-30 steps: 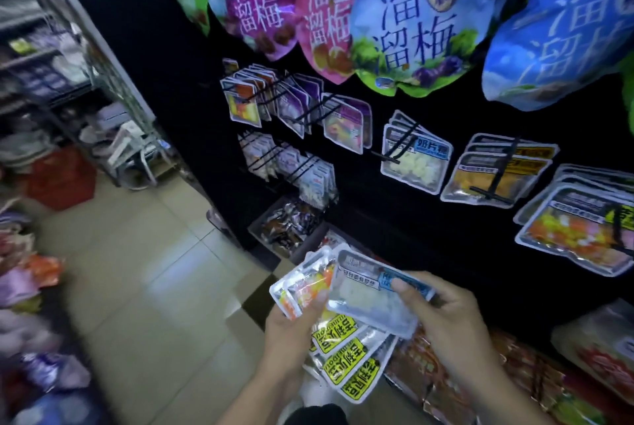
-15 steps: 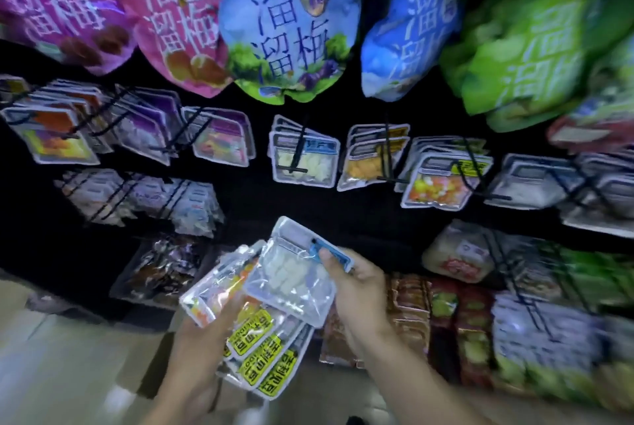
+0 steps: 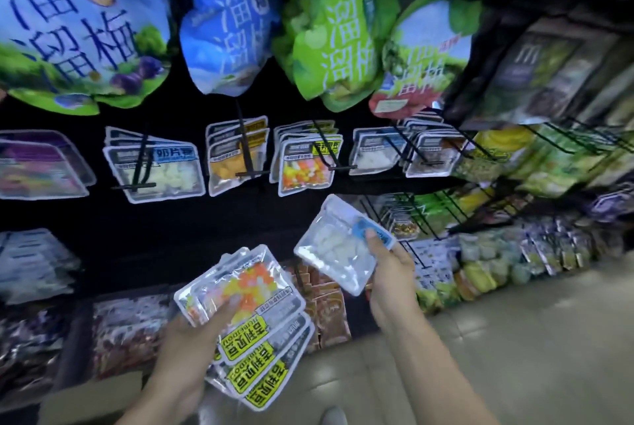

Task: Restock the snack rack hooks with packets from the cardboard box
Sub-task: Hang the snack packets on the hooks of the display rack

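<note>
My left hand [image 3: 192, 342] grips a fanned stack of clear packets [image 3: 250, 318] with orange and yellow candy and yellow labels, low in the middle. My right hand [image 3: 391, 273] pinches a single clear packet of white candy [image 3: 338, 249] with a blue label, held apart from the stack and tilted, just below the rack's middle row. That row of black hooks carries matching packets: white candy [image 3: 161, 167], orange [image 3: 236, 157], mixed colours [image 3: 305, 164] and another white one [image 3: 374, 155]. No cardboard box can be made out with certainty.
Large blue and green plum snack bags [image 3: 326, 37] hang along the top row. Lower shelves hold dark and brown packets [image 3: 130, 332] on the left and green and yellow packets [image 3: 480, 277] on the right. Tiled floor [image 3: 514, 339] runs along the rack's foot on the right.
The view has swung right along the rack. My right hand has lifted the white candy packet off the stack and carried it up and to the right; my left hand keeps the rest.
</note>
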The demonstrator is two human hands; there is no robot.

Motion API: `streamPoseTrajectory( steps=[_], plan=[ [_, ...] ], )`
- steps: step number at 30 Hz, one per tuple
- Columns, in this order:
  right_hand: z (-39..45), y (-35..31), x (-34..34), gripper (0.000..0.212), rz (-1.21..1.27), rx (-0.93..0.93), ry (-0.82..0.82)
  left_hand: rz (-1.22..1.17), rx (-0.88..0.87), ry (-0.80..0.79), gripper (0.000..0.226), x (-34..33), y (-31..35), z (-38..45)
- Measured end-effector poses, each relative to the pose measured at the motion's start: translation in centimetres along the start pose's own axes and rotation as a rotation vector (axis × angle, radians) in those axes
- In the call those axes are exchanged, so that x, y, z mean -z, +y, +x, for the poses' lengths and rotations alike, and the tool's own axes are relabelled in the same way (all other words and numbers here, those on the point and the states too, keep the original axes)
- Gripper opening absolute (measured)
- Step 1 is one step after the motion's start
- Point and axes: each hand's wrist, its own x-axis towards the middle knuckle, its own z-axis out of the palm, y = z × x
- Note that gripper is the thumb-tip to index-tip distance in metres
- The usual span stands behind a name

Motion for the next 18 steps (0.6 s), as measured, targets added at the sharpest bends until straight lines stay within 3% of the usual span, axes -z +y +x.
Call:
streamPoseTrajectory(
  steps=[2, 4, 7, 9, 11, 13, 15, 17, 18],
  plan=[
    [3.3, -2.8, 2.5, 0.011, -0.027, 0.088, 0.081, -0.016, -0.026, 0.020, 0.023, -1.6, -0.1, 0.2],
    [6.3, -5.7, 4.4, 0.018, -0.089, 0.162, 0.102, -0.026, -0.034, 0.030, 0.020, -4.1, -0.4, 0.7],
    [9.9, -8.9, 5.9, 0.035, -0.192, 0.215, 0.044, -0.042, -0.057, 0.041, 0.012, -8.0, -1.1, 0.8],
    [11.6, -10.1, 6.4, 0.028, -0.230, 0.257, -0.030, -0.077, -0.066, 0.055, 0.008, -10.5, -1.7, 1.0],
    [13.2, -10.7, 6.7, 0.033, -0.251, 0.254, -0.088, -0.114, -0.073, 0.088, 0.013, -12.7, -2.2, 1.1],
    [14.4, -11.0, 7.0, 0.048, -0.264, 0.233, -0.156, -0.121, -0.068, 0.117, 0.037, -14.4, -2.9, 1.1],
    [15.6, -10.7, 7.2, 0.034, -0.254, 0.236, -0.235, -0.155, -0.053, 0.137, 0.046, -15.6, -3.7, 0.8],
    [16.4, -10.4, 7.5, 0.032, -0.241, 0.225, -0.280, -0.163, -0.045, 0.165, 0.034, -16.6, -4.2, 0.3],
    [16.9, -10.3, 7.7, 0.020, -0.242, 0.223, -0.302, -0.152, -0.044, 0.183, 0.027, -17.0, -4.3, -0.1]
  ],
)
